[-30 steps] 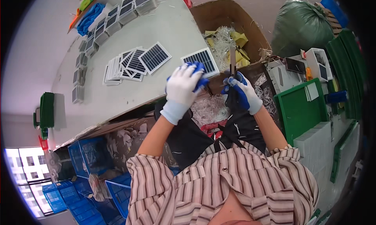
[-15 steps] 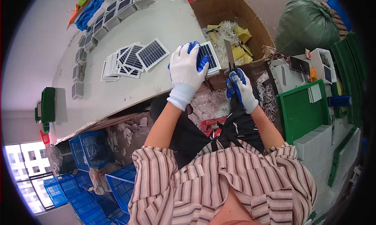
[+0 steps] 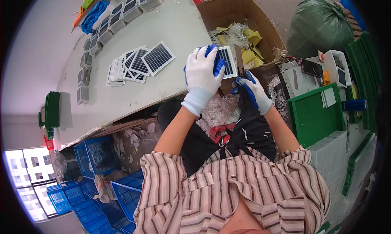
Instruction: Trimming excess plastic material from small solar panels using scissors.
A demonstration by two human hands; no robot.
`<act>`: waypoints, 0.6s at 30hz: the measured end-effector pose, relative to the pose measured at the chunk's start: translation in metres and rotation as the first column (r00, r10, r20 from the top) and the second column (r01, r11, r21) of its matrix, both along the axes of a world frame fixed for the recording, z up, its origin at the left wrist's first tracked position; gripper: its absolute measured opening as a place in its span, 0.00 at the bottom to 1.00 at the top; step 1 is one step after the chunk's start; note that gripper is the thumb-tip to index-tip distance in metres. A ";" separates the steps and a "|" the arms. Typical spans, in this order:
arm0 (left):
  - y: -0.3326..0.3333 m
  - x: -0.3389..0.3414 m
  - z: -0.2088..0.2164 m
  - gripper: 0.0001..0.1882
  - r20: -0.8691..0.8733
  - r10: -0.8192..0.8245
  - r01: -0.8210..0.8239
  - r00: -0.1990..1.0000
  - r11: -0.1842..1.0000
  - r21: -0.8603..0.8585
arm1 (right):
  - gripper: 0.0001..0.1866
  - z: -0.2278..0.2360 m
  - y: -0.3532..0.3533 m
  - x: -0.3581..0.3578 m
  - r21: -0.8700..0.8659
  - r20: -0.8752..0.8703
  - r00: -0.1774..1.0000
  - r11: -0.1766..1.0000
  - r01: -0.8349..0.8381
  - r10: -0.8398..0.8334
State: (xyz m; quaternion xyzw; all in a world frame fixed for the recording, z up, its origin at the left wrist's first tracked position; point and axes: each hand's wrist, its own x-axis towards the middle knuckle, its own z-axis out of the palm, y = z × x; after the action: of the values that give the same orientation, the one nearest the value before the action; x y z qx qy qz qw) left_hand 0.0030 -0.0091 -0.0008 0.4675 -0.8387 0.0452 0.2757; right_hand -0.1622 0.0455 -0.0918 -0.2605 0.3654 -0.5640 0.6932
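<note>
My left hand (image 3: 202, 73), in a white glove with blue palm coating, grips a small white-edged solar panel (image 3: 229, 63) at the table's right edge. The panel's right side juts out past the tabletop. My right hand (image 3: 256, 93), gloved alike, is closed round the handle of a utility knife (image 3: 239, 59), its long blade pointing away from me along the panel's right edge. Whether blade and panel touch, I cannot tell. Left of my left hand, a fanned pile of similar solar panels (image 3: 140, 62) lies on the table.
Stacks of panels (image 3: 105, 32) line the far left of the white table (image 3: 138, 97). Beyond the knife stands a cardboard box (image 3: 266, 24) with shreds and yellow scraps. To my right are a green tray (image 3: 311, 116) and a green sack (image 3: 319, 28). Blue crates (image 3: 95, 154) stand lower left.
My left hand has shifted right with the solar panel, which now sticks out further over the table edge. The knife blade has come upright beside the panel's right edge.
</note>
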 end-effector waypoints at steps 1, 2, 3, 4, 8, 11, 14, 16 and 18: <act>-0.003 -0.003 -0.001 0.27 -0.031 -0.005 0.005 1.000 1.000 0.001 | 0.11 -0.002 -0.004 0.001 -0.007 -0.022 1.000 1.000 -0.015 0.015; -0.005 -0.006 -0.001 0.27 -0.025 0.022 -0.022 0.999 1.000 0.007 | 0.11 -0.006 -0.007 0.000 -0.004 -0.019 1.000 1.000 -0.015 0.015; -0.004 -0.006 0.000 0.27 -0.021 0.022 -0.022 1.000 1.000 0.010 | 0.10 -0.010 -0.011 0.001 -0.001 0.053 0.998 1.000 -0.015 0.015; -0.002 -0.005 0.001 0.26 0.025 0.019 -0.020 0.999 0.999 0.029 | 0.09 -0.014 -0.013 0.002 0.003 0.125 0.992 1.000 -0.015 0.015; 0.006 -0.004 0.005 0.20 -0.025 0.038 -0.037 0.999 0.999 0.037 | 0.05 -0.022 -0.012 0.018 0.059 -0.032 0.999 0.998 0.017 -0.015; 0.001 -0.013 -0.001 0.18 -0.068 0.085 -0.086 0.994 0.996 -0.007 | 0.05 -0.044 -0.025 0.034 -0.226 -0.245 0.943 0.959 0.171 -0.225; -0.001 -0.015 0.000 0.17 -0.090 0.097 -0.099 0.991 0.995 -0.024 | 0.03 -0.019 -0.043 0.028 -0.299 -0.298 0.928 0.945 0.132 -0.224; -0.002 -0.018 0.000 0.17 -0.084 0.104 -0.106 0.991 0.994 -0.026 | 0.03 -0.015 -0.043 0.020 -0.391 -0.424 0.882 0.920 0.027 -0.206; -0.002 -0.019 -0.004 0.17 -0.093 0.109 -0.112 0.990 0.994 -0.019 | 0.04 -0.022 -0.018 0.023 -0.369 -0.496 0.856 0.928 -0.055 -0.147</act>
State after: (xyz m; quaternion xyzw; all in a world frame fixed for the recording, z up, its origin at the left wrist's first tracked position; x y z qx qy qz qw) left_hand -0.0157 -0.0115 -0.0046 0.5114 -0.7974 0.0492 0.3166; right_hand -0.1394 0.0272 -0.1135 -0.5186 0.4308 -0.5489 0.4942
